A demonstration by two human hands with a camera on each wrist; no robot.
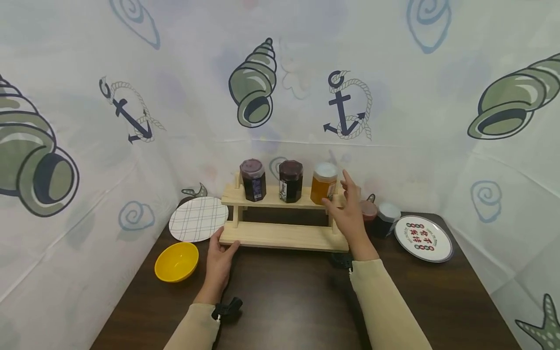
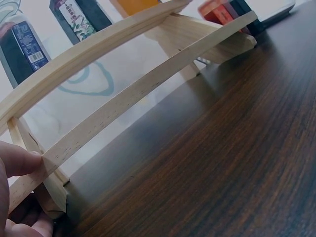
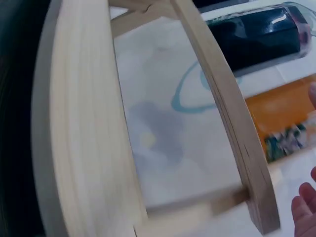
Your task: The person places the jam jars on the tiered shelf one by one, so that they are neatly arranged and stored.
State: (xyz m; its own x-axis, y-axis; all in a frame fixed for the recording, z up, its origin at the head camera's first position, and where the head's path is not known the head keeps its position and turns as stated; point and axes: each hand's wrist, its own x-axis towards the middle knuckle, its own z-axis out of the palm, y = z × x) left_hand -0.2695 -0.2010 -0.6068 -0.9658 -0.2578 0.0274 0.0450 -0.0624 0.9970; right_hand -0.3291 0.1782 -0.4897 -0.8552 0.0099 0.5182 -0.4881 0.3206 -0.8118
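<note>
A two-tier wooden shelf (image 1: 284,236) stands at the middle of the dark table. On its top board are a purple jar (image 1: 253,180), a dark jar (image 1: 290,181) and an orange honey jar (image 1: 324,183). My left hand (image 1: 220,252) grips the left end of the lower board (image 2: 148,89), thumb (image 2: 17,160) on its edge and fingers beneath. My right hand (image 1: 343,197) is open with fingers spread, just right of the honey jar (image 3: 281,118) at the shelf's right end. I cannot tell whether it touches the jar. It holds nothing.
A red-lidded jar (image 1: 369,210) and a dark white-lidded jar (image 1: 387,218) stand on the table right of the shelf, beside a plate with red characters (image 1: 423,238). A checked plate (image 1: 198,218) and a yellow bowl (image 1: 176,261) lie at the left. Printed cloth walls enclose the table.
</note>
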